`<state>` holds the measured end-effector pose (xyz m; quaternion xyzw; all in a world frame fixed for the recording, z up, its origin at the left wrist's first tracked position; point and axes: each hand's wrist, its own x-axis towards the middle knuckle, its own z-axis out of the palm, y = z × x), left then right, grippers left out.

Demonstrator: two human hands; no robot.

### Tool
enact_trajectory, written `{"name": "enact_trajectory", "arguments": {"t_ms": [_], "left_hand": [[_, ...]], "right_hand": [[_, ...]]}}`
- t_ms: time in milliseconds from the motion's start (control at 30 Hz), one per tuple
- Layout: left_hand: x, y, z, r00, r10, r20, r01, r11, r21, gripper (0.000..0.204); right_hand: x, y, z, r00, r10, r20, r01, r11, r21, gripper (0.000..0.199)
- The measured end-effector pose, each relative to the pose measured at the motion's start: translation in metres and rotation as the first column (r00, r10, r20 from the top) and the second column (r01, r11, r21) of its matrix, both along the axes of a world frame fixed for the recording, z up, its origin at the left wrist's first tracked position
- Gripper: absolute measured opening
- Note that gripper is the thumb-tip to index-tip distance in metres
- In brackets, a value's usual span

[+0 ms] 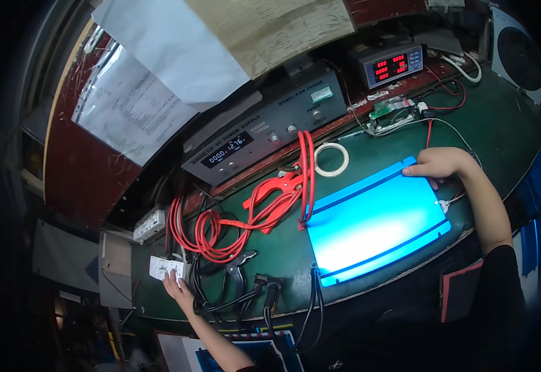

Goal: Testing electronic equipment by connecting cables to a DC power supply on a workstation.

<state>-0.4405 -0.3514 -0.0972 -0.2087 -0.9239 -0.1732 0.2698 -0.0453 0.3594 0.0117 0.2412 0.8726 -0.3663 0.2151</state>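
A bright blue flat metal box (376,223) lies on the green bench (506,130), with black cables leaving its near left end. My right hand (439,163) rests on the box's far right corner, fingers curled over its edge. My left hand (177,287) reaches to the bench's left end and presses on a white switch block (166,267). Red cables with a red clamp (269,199) and black clamps (239,270) lie between the two hands.
A grey power supply with a lit display (264,130) stands behind the cables. A small meter with red digits (391,65) sits at the back right beside a circuit board (394,115). A roll of white tape (331,159) lies near the box. Papers hang on the wall above.
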Motion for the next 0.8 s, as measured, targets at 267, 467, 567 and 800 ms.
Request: {"name": "enact_trajectory", "arguments": {"t_ms": [267,467,567,800], "left_hand": [[0.003,0.003,0.000,1.000,-0.005,0.018,0.004,1.000,0.016,0.042],[0.002,-0.001,0.002,1.000,-0.004,0.024,0.004,1.000,0.023,0.042],[0.003,0.002,0.001,1.000,-0.004,0.022,0.003,1.000,0.024,0.042],[0.003,0.001,0.001,1.000,-0.007,0.016,0.007,1.000,0.015,0.042]], "right_hand": [[0.002,0.000,-0.004,1.000,0.000,-0.013,0.001,0.995,0.102,0.077],[0.002,0.002,-0.004,0.999,0.037,-0.007,-0.037,0.996,0.079,0.081],[0.003,0.002,-0.008,0.999,0.034,0.014,-0.035,0.997,0.065,0.081],[0.002,0.000,-0.001,0.999,0.039,-0.003,-0.039,0.997,0.059,0.081]]}}
